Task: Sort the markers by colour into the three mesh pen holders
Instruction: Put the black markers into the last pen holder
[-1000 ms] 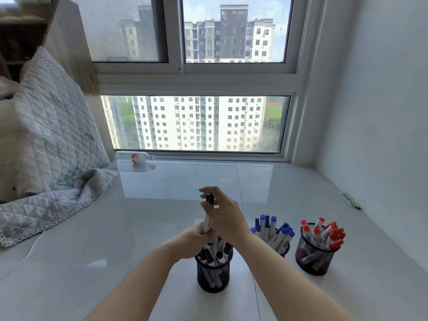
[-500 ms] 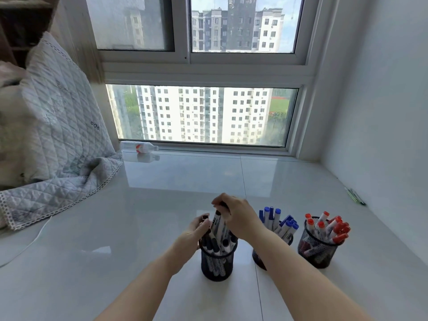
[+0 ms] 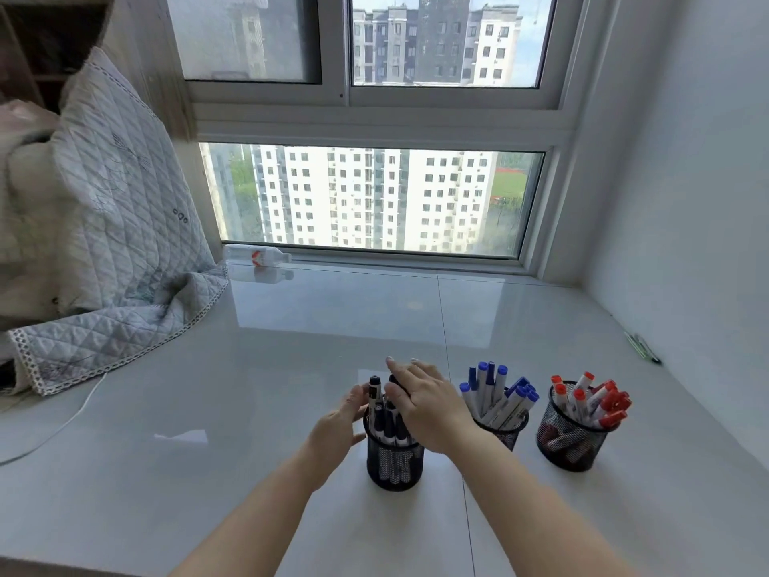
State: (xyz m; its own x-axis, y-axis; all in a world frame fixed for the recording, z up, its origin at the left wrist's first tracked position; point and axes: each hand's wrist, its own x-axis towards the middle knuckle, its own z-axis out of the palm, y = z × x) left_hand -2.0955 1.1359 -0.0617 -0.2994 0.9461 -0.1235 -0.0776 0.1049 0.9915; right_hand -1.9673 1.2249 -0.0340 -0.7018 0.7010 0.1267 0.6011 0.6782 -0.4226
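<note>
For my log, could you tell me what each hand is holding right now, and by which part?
Neither hand grips anything. The right hand rests flat on the black markers' caps; the left hand touches the holder's side by its rim.

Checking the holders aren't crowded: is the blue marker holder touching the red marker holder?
Apart. The head view shows a strip of bare white table between the blue marker holder and the red marker holder.

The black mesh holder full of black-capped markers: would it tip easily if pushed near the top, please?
Probably: the black mesh holder is tall, narrow, with markers rising above its rim. The glossy sill may let it slide instead.
</note>
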